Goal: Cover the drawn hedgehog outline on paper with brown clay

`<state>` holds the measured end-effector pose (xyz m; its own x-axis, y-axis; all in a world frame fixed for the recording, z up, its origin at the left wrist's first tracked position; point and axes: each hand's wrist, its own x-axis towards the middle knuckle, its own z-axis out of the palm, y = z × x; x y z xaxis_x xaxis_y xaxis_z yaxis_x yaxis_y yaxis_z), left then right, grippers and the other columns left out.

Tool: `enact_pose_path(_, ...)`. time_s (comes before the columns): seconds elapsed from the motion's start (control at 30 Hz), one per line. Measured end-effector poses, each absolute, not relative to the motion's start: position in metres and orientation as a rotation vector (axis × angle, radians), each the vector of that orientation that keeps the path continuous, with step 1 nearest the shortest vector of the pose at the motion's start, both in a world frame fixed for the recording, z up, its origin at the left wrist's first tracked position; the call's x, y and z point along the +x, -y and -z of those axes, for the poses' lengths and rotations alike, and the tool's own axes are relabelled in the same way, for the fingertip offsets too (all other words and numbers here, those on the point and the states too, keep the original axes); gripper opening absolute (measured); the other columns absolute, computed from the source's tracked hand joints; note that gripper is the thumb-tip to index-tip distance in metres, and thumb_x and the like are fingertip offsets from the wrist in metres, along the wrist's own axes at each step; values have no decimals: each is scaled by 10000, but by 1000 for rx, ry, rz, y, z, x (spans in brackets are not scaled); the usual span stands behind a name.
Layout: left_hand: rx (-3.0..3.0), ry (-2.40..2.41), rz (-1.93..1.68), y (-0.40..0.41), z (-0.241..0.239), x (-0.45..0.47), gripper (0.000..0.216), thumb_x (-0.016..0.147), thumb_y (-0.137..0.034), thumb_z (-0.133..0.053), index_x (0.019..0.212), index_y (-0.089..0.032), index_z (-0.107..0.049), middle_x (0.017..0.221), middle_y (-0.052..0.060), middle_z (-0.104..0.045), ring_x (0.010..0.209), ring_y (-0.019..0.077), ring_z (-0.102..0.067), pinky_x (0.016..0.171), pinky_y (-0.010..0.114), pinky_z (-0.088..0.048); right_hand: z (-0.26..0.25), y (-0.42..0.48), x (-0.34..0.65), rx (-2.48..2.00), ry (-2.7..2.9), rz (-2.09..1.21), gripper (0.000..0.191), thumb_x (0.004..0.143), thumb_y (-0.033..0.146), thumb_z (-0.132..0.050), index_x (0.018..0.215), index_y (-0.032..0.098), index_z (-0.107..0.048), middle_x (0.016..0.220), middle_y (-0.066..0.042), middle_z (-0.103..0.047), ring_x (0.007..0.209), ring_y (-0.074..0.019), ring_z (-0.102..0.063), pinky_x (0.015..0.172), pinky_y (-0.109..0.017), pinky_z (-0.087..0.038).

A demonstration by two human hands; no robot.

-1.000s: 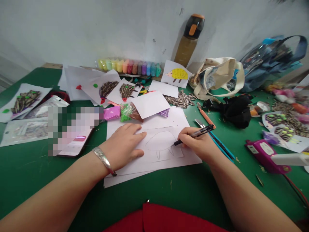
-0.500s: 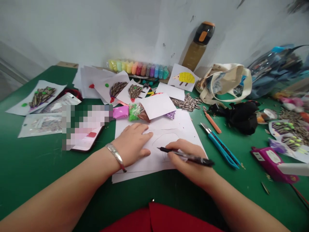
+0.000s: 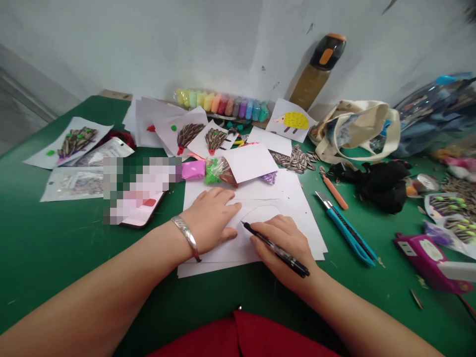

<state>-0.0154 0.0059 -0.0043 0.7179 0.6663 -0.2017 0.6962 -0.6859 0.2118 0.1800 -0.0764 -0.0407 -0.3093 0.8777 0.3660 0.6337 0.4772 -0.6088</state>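
Observation:
My right hand (image 3: 284, 248) is closed around a black pen (image 3: 277, 249), whose tip meets a thin curved line on a white sheet of paper (image 3: 230, 252). Part of the drawn outline is hidden behind that hand. My left hand (image 3: 210, 220), a silver bracelet at its wrist, lies flat with fingers stretched on the left of the sheet. Beyond it, a pink clay packet (image 3: 193, 169), a green clay packet (image 3: 212, 171) and a small blank white card (image 3: 250, 162) lie along the paper's far edge.
A phone (image 3: 143, 210) lies left of the paper. To the right are a blue utility knife (image 3: 347, 230), an orange tool (image 3: 334, 192) and a purple glue gun (image 3: 427, 258). Sunflower seeds (image 3: 297, 159), hedgehog pictures (image 3: 189, 136), a cloth bag (image 3: 357, 129) and a bottle (image 3: 314, 74) stand farther back.
The pen tip has shifted slightly up and left along the curve, and the pen is tilted more steeply. My left hand stays on the paper. The whole view has shifted a little.

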Motion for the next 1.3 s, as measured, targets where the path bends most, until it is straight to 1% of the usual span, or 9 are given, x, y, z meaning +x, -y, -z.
enact_pose_path(0.2, 2663, -1061, 157, -6, 5, -16, 429, 815, -369, -653, 1188, -166, -591, 1323, 160, -503, 1197, 330, -451, 977, 468, -389, 43, 76, 179, -1225, 2076, -447, 236, 874, 178, -574, 1104, 222, -608, 831, -36, -648, 782, -186, -550, 739, -379, -404)
enact_pose_path(0.47, 2692, -1063, 115, -6, 7, -17, 409, 807, -384, -652, 1160, -186, -596, 1302, 140, -523, 1184, 314, -465, 971, 455, -395, 41, 77, 180, -1210, 2136, -439, 212, 877, 193, -567, 1083, 213, -608, 822, -37, -654, 782, -189, -567, 740, -379, -404)
enact_pose_path(0.77, 2673, -1066, 173, -6, 4, -16, 429, 819, -371, -643, 1191, -165, -589, 1322, 160, -504, 1195, 329, -453, 975, 468, -392, 43, 76, 179, -1221, 2136, -432, 212, 879, 185, -566, 1086, 208, -606, 821, -40, -648, 783, -188, -557, 734, -378, -396)
enact_pose_path(1.0, 2693, -1066, 135, -6, 5, -16, 411, 799, -385, -663, 1153, -186, -600, 1303, 144, -525, 1187, 317, -466, 969, 459, -402, 43, 76, 179, -1189, 2171, -433, 229, 874, 181, -561, 1096, 212, -607, 803, -38, -649, 775, -190, -555, 718, -371, -390)
enact_pose_path(1.17, 2658, -1073, 177, -6, 4, -16, 462, 803, -370, -658, 1206, -157, -587, 1334, 171, -498, 1204, 346, -447, 978, 485, -391, 41, 77, 178, -1136, 2199, -451, 247, 867, 167, -566, 1109, 211, -596, 796, -28, -646, 760, -182, -545, 710, -368, -377)
enact_pose_path(1.3, 2668, -1070, 177, -6, 4, -16, 473, 804, -383, -659, 1215, -163, -582, 1341, 170, -498, 1213, 345, -446, 982, 488, -394, 38, 78, 178, -1108, 2219, -477, 244, 863, 164, -572, 1103, 200, -593, 797, -26, -649, 760, -180, -543, 715, -372, -373)
